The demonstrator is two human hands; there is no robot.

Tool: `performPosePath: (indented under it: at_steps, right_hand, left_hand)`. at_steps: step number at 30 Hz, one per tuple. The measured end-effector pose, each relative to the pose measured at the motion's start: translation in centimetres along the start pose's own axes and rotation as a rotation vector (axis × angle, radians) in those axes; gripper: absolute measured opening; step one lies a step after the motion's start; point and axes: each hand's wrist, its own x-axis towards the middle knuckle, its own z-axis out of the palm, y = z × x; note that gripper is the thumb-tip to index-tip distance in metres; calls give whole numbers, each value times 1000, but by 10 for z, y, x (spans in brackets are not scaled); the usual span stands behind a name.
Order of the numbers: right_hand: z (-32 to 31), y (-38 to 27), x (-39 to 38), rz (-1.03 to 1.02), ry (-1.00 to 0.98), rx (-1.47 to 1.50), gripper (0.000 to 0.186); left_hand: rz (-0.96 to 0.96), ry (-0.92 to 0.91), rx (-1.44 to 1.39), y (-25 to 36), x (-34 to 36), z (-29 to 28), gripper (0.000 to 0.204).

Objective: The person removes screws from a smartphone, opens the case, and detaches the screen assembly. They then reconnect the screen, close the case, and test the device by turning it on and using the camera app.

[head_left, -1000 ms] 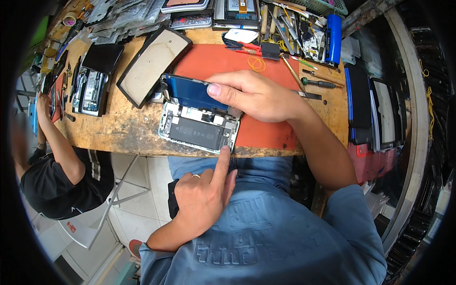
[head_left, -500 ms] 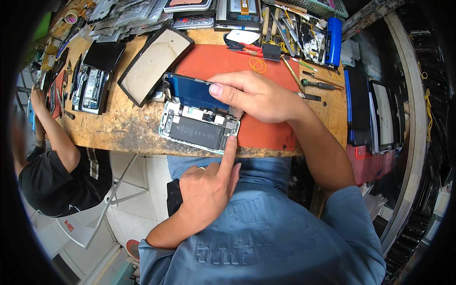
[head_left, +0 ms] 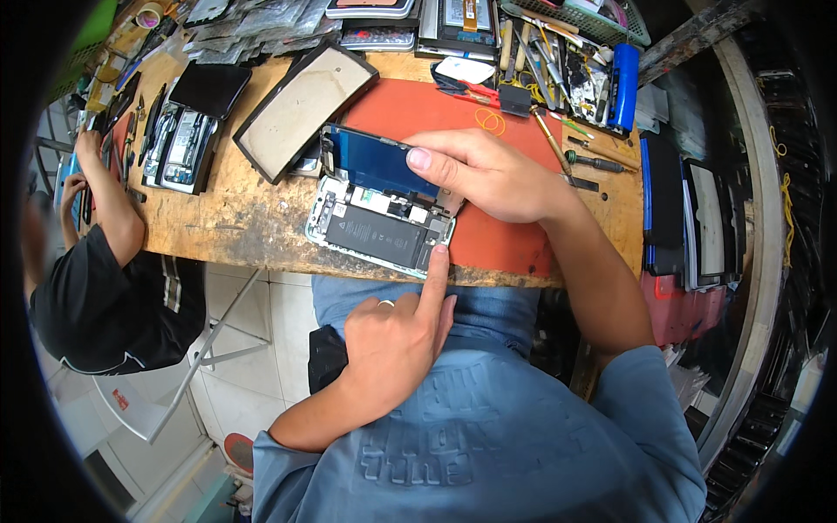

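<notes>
An opened smartphone (head_left: 375, 234) lies near the front edge of the bench, its black battery and inner parts facing up. Its screen (head_left: 370, 163), dark blue on the inner side, stands raised along the far side of the phone body. My right hand (head_left: 501, 179) grips the right end of this screen, thumb on the blue face and fingers behind it. From the near side, my left hand (head_left: 392, 344) touches the phone's lower right corner with a stretched index fingertip. Its other fingers are curled, partly hidden, and I see nothing held in them.
A red mat (head_left: 514, 235) lies under the phone's right side. Behind are a shallow black-edged tray (head_left: 305, 109), red-handled pliers (head_left: 466, 89), a screwdriver (head_left: 602, 162) and a blue stapler-like object (head_left: 623, 87). Another opened phone (head_left: 180, 144) sits left, near a seated co-worker (head_left: 122, 296).
The view has shifted slightly, so the bench appears farther right. My hands keep the same hold and touch on the phone. A second hand of the co-worker now shows at the left.
</notes>
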Motion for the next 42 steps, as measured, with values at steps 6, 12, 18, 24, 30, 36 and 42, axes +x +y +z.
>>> performPosePath:
  at_steps: [6,12,18,24,30,36,42]
  right_hand:
    - [-2,-3,0,8,-14,13,43]
    - [-1,8,2,-90,-13,18,36]
    - [-1,5,2,-52,-18,18,36]
    - [2,10,1,-67,-21,72,36]
    - [2,20,3,-120,-14,39,35]
    - [0,21,4,-167,-2,17,35]
    - [-1,18,5,-166,-8,11,37]
  left_hand:
    - [9,30,8,-1,0,4,67]
    - [21,40,38,0,-1,6,65]
    - [17,28,38,3,1,3,65]
    - [6,-42,-15,6,0,-2,75]
    - [13,-102,-245,14,-21,-29,61]
    - [-28,-83,-257,7,-17,-30,58]
    - [-36,-20,-168,2,-11,-25,59]
